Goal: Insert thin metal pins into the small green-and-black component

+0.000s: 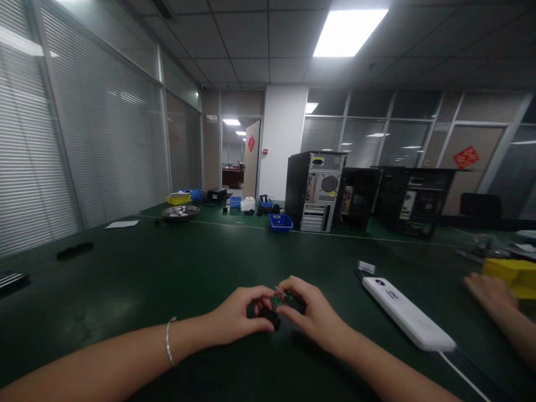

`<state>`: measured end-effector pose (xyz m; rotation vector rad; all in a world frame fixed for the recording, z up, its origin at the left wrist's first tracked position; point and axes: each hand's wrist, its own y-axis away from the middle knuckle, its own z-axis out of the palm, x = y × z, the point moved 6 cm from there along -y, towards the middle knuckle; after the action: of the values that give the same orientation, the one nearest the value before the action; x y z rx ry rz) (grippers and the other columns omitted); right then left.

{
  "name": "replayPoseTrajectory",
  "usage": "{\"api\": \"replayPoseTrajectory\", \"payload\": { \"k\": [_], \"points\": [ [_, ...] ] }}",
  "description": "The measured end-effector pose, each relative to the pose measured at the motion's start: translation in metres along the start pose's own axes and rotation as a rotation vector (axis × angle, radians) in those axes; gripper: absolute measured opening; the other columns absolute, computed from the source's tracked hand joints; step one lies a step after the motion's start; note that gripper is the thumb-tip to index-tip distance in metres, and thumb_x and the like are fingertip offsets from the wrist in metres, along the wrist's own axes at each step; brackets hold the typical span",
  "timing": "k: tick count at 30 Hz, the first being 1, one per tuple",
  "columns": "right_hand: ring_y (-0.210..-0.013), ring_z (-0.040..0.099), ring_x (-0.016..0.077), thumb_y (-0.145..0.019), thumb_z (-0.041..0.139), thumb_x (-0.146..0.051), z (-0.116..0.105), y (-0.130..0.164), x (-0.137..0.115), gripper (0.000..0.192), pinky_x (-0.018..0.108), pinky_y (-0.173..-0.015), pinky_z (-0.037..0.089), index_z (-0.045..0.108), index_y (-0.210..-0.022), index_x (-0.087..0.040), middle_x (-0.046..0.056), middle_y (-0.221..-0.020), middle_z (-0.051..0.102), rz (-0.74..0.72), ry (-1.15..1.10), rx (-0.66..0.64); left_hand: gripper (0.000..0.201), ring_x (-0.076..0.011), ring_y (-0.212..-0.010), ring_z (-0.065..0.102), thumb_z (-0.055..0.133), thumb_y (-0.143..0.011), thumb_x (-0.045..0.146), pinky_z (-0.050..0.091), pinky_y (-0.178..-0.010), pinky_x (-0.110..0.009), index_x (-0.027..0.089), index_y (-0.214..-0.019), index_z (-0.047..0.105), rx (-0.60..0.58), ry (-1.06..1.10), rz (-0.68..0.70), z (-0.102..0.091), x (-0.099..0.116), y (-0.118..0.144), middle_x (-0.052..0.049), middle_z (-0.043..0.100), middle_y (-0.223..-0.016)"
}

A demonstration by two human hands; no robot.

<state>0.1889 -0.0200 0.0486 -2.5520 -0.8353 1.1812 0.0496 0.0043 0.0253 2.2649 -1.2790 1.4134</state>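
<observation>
Green table (167, 279): both hands (238, 315) (312, 312) pinch small green board (278, 301); no legible writing.

Small green circuit board (280, 302) with a thin metal pin sticking up to the left, joined to a dark, rounded part (271, 317); pinched between fingertips, low at centre frame, just above the green table.

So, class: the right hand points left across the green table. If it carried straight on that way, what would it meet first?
The right hand would almost at once meet the small dark part pinched between both hands, then the left hand, whose fingertips sit right against it. Depth is hard to judge, but no gap shows.
</observation>
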Motion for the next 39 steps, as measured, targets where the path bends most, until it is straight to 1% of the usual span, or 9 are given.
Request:
{"api": "replayPoseTrajectory", "payload": {
  "k": [5, 8, 11, 17, 22, 26, 33, 36, 39],
  "points": [
    [-0.081, 0.056, 0.0163, -0.08, 0.063, -0.018, -0.002, 0.001, -0.004, 0.015, 0.026, -0.072, 0.044, 0.055, -0.093, -0.018, 0.001, -0.087, 0.058, 0.008, -0.111, -0.048, 0.039, -0.0166, -0.084, 0.056, 0.074, -0.071, 0.024, 0.043, -0.076, -0.028, 0.018, -0.106, 0.059, -0.013, 0.077, -0.003, 0.002, -0.002, 0.0, -0.002, 0.061, -0.094],
    [-0.084, 0.056, 0.016, -0.079, 0.066, -0.021, 0.0, 0.002, -0.006, 0.02, 0.026, -0.074, 0.044, 0.055, -0.095, -0.017, 0.0, -0.09, 0.058, 0.021, -0.183, -0.147, 0.037, -0.0158, -0.083, 0.055, 0.076, -0.067, 0.025, 0.043, -0.075, -0.028, 0.017, -0.098, 0.057, -0.01, 0.181, -0.043, 0.002, -0.008, -0.001, -0.002, 0.06, -0.094],
    [-0.084, 0.055, 0.0155, -0.076, 0.07, -0.023, 0.005, 0.004, -0.005, 0.024, 0.025, -0.074, 0.043, 0.057, -0.094, -0.017, 0.0, -0.091, 0.059, 0.025, -0.185, -0.244, 0.038, -0.0149, -0.083, 0.056, 0.077, -0.066, 0.025, 0.041, -0.074, -0.028, 0.017, -0.096, 0.053, -0.049, 0.3, -0.069, 0.006, -0.014, -0.001, -0.001, 0.062, -0.093],
    [-0.089, 0.057, 0.0167, -0.075, 0.071, -0.024, 0.012, 0.007, -0.007, 0.025, 0.026, -0.079, 0.043, 0.059, -0.096, -0.017, 0.0, -0.094, 0.061, -0.008, -0.143, -0.297, 0.044, -0.0126, -0.077, 0.053, 0.08, -0.062, 0.03, 0.038, -0.069, -0.027, 0.017, -0.094, 0.052, -0.166, 0.316, -0.1, 0.015, -0.017, -0.001, 0.0, 0.063, -0.09],
    [-0.09, 0.058, 0.0172, -0.075, 0.071, -0.027, 0.015, 0.007, -0.011, 0.024, 0.026, -0.08, 0.044, 0.06, -0.095, -0.019, 0.0, -0.095, 0.061, -0.018, -0.158, -0.33, 0.048, -0.0137, -0.079, 0.056, 0.08, -0.062, 0.026, 0.04, -0.072, -0.028, 0.018, -0.097, 0.049, -0.184, 0.37, -0.091, 0.016, -0.011, 0.0, 0.002, 0.062, -0.088],
    [-0.088, 0.057, 0.0166, -0.076, 0.071, -0.026, 0.016, 0.006, -0.009, 0.023, 0.026, -0.078, 0.043, 0.06, -0.095, -0.019, 0.0, -0.094, 0.061, -0.024, -0.133, -0.306, 0.041, -0.016, -0.088, 0.059, 0.076, -0.068, 0.019, 0.041, -0.08, -0.031, 0.018, -0.098, 0.048, -0.175, 0.463, -0.066, 0.016, -0.01, 0.001, 0.0, 0.061, -0.091],
    [-0.082, 0.054, 0.0154, -0.077, 0.068, -0.023, 0.013, 0.005, -0.009, 0.019, 0.023, -0.071, 0.04, 0.057, -0.091, -0.019, -0.001, -0.09, 0.058, -0.007, -0.011, -0.184, 0.041, -0.015, -0.082, 0.063, 0.072, -0.072, 0.015, 0.046, -0.07, -0.029, 0.02, -0.098, 0.042, -0.08, 0.644, -0.108, 0.015, -0.022, -0.002, -0.002, 0.058, -0.097],
    [-0.081, 0.054, 0.0156, -0.078, 0.065, -0.02, 0.011, 0.005, -0.009, 0.016, 0.024, -0.071, 0.041, 0.055, -0.09, -0.019, 0.0, -0.089, 0.058, 0.0, 0.031, -0.103, 0.042, -0.0186, -0.092, 0.062, 0.075, -0.068, 0.013, 0.046, -0.078, -0.033, 0.019, -0.097, 0.045, 0.007, 0.675, -0.127, 0.011, -0.025, -0.004, -0.004, 0.061, -0.099],
    [-0.079, 0.055, 0.0158, -0.079, 0.063, -0.018, 0.012, 0.005, -0.008, 0.014, 0.024, -0.069, 0.041, 0.054, -0.089, -0.019, 0.001, -0.088, 0.058, 0.0, 0.091, -0.061, 0.039, -0.0198, -0.096, 0.061, 0.075, -0.069, 0.014, 0.044, -0.085, -0.036, 0.015, -0.1, 0.051, 0.029, 0.661, -0.176, 0.009, -0.025, -0.005, -0.007, 0.064, -0.099]
  ]
}}
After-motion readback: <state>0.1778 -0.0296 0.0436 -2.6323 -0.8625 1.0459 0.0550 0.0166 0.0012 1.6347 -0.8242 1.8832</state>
